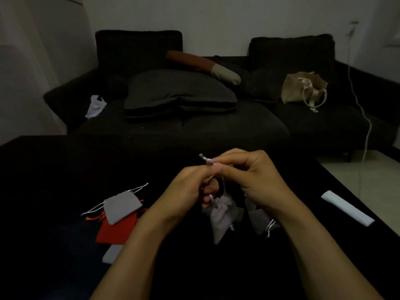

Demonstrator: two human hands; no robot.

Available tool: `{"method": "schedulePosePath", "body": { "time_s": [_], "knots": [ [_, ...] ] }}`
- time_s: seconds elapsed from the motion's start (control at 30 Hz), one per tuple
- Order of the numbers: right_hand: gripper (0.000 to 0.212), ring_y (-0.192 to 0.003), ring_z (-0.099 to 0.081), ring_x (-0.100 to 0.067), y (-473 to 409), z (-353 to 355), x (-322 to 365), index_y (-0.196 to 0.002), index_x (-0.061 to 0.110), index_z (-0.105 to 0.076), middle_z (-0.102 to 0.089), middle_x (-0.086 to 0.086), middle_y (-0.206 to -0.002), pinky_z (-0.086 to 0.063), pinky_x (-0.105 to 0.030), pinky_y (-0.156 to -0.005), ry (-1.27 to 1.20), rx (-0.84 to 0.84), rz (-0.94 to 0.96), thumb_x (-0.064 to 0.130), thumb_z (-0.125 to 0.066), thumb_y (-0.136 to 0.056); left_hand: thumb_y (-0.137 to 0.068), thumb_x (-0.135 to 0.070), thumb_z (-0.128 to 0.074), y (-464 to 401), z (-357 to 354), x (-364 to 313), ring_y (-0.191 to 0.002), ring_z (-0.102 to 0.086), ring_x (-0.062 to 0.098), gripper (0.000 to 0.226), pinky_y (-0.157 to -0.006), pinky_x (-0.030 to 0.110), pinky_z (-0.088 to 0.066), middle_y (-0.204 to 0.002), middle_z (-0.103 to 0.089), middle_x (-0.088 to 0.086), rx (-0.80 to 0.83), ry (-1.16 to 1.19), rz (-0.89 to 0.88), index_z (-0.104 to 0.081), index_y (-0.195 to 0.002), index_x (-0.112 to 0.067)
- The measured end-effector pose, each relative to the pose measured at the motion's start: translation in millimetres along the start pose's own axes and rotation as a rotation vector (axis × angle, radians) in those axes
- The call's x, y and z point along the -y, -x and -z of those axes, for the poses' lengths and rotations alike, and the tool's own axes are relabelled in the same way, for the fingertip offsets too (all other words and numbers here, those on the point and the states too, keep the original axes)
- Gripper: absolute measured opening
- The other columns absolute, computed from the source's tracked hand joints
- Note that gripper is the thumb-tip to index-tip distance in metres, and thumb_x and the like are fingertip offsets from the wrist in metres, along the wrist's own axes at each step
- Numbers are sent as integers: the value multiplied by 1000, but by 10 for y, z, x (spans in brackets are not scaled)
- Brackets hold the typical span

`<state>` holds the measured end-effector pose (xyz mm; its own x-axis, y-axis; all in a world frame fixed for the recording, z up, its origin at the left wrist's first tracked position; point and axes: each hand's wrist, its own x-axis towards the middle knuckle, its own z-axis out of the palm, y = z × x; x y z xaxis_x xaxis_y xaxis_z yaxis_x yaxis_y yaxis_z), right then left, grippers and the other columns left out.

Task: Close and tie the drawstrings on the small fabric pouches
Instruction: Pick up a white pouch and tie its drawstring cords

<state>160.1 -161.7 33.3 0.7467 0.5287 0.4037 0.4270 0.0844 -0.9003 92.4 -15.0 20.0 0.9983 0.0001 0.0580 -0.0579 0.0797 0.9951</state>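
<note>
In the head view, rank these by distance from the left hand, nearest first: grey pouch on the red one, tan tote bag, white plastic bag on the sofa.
1. Grey pouch, on the table left of the left hand.
2. White plastic bag, on the sofa's left seat.
3. Tan tote bag, on the sofa's right seat.

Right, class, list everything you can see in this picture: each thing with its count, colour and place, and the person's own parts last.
Pale grey fabric pouch: one, hanging by its white drawstring, between the hands.
Flat grey fabric pouch: one, on the red one, left on the table.
Flat red fabric pouch: one, orange strings, left on the table.
Grey pouches: number unclear, under the right wrist.
White folded strip: one, right on the table.
Black table: one, foreground.
Dark sofa: one, behind the table.
Dark cushion: one, on the sofa.
Beige tote bag: one, right on the sofa.
White cable: one, far right.
Left hand: pinching the drawstring.
Right hand: pinching the drawstring.
</note>
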Motion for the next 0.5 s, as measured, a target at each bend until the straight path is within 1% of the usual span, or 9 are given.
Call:
{"method": "schedulePosePath", "body": {
  "time_s": [0.03,0.07,0.1,0.2,0.3,0.37,0.43,0.5],
  "knots": [
    [17,-91,-69,-24,1,-3,2,-101,1,-75,-69,-16,-101,-56,-30,-79,21,26,-9,-1,-66,-87,-92,-39,-57,-11,-16,20,-47,-36,12,34,-46,23,-32,-54,-37,0,-49,-27,-16,-59,-69,-15],
    [18,-89,-68,-18,4,-9,8,-103,2,-74,-67,-15,-102,-55,-24,-76,43,53,-22,-2,-63,-89,-96,-37,-53,-23,-31,38,-46,-35,11,38,-44,21,-32,-53,-37,1,-82,-51,-31,-64,-68,-15],
    [20,-86,-67,-15,3,-13,4,-104,2,-74,-67,-14,-102,-54,-21,-74,61,70,-36,-3,-61,-90,-100,-35,-48,-30,-48,53,-45,-36,10,41,-44,20,-33,-52,-37,1,-96,-70,-38,-66,-70,-13],
    [20,-79,-68,-13,7,-11,-10,-102,4,-75,-70,-11,-95,-53,-20,-70,53,55,-73,-4,-64,-88,-104,-32,-40,-36,-56,71,-46,-42,11,44,-48,23,-38,-50,-45,-1,-100,-115,-22,-67,-78,-9],
    [15,-70,-70,-12,1,-3,-18,-94,6,-77,-75,-10,-80,-54,-21,-68,20,2,-117,-2,-70,-85,-104,-32,-39,-35,-60,49,-48,-45,12,44,-51,23,-40,-51,-47,0,-120,-160,-33,-69,-79,-11],
    [9,-67,-70,-13,0,8,-18,-88,7,-77,-75,-11,-75,-56,-23,-67,14,-13,-164,1,-72,-84,-104,-32,-40,-34,-61,37,-49,-45,13,45,-52,23,-40,-50,-47,1,-138,-182,-28,-70,-78,-10],
    [6,-64,-69,-14,0,12,-23,-82,7,-76,-74,-11,-71,-54,-24,-61,51,-4,-199,4,-72,-85,-103,-32,-42,-28,-65,22,-49,-45,14,45,-53,24,-39,-49,-48,2,-145,-184,-6,-69,-76,-8],
    [6,-62,-67,-14,5,2,-24,-80,7,-74,-73,-10,-68,-52,-23,-58,120,6,-212,6,-71,-86,-101,-33,-44,-14,-66,1,-50,-46,15,45,-54,26,-40,-49,-49,3,-140,-173,27,-69,-74,-7]
  ]
}}
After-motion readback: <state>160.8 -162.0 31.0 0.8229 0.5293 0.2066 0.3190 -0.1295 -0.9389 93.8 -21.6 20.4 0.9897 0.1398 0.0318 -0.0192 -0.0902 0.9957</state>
